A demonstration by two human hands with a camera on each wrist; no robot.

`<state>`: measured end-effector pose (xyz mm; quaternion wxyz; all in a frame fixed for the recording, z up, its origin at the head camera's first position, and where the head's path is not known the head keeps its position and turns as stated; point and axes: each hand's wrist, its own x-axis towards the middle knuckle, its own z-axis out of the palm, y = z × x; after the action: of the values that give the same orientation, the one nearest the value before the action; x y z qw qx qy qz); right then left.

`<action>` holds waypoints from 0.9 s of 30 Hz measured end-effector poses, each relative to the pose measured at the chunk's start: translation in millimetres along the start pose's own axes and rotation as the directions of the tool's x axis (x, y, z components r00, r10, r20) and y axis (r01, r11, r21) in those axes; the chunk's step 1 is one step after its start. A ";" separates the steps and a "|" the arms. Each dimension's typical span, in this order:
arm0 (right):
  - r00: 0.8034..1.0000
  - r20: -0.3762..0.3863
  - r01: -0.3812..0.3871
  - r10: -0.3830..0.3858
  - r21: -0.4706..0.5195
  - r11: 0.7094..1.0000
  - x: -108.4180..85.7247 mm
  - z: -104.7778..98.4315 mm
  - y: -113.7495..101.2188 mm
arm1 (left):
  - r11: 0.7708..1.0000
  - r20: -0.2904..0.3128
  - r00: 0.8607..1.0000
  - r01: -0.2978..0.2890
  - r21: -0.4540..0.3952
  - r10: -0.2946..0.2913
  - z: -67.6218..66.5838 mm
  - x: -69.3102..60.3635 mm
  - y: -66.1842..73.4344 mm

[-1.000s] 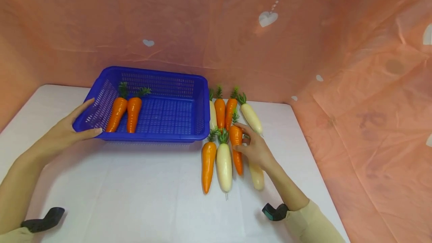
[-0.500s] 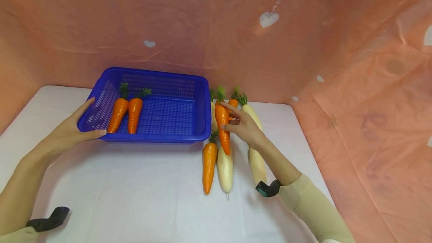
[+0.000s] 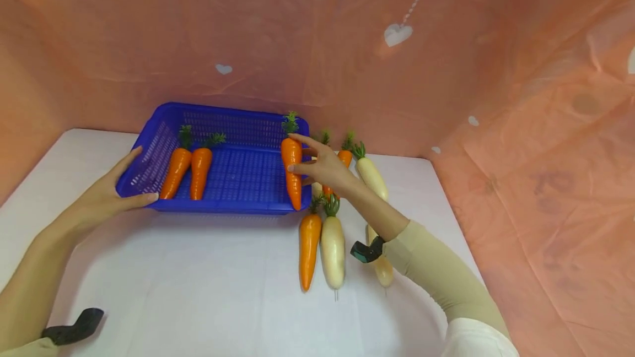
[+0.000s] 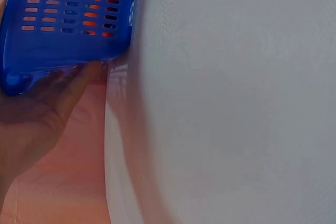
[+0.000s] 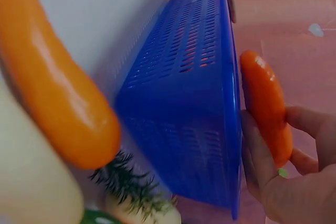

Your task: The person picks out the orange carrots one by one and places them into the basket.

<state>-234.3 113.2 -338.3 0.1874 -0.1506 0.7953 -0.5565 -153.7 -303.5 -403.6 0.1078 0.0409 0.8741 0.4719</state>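
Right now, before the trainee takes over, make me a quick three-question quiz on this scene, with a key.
1. What does the right hand hold: (a) a white radish, (b) a carrot or (c) nothing?
2. True or false: the left hand is not touching the basket.
3. Leaving out the held one, how many carrots lie in the basket?

Key: 1. b; 2. false, it grips the basket; 3. two.

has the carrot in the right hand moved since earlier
Yes, leftward: in the head view, the carrot went from right of the blue basket to over its right end.
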 end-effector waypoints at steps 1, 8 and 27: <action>1.000 0.009 -0.009 0.009 0.015 1.000 4.8 3.5 -1.0 | 1.000 0.000 1.000 0.001 0.000 -0.001 0.1 -0.4 -0.1; 0.998 0.069 0.005 -0.004 -0.014 1.000 32.8 27.0 -9.6 | 1.000 0.002 1.000 0.004 0.011 -0.004 0.2 -0.1 2.4; 0.993 0.107 -0.065 0.057 0.066 0.996 86.8 97.8 -4.9 | 0.999 -0.023 1.000 -0.017 -0.044 0.016 3.5 -3.7 -1.9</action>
<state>-265.4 -8.4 -375.3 0.2511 -0.1487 0.7689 -0.5689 -149.2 -302.3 -406.5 0.0948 0.0405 0.8643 0.4924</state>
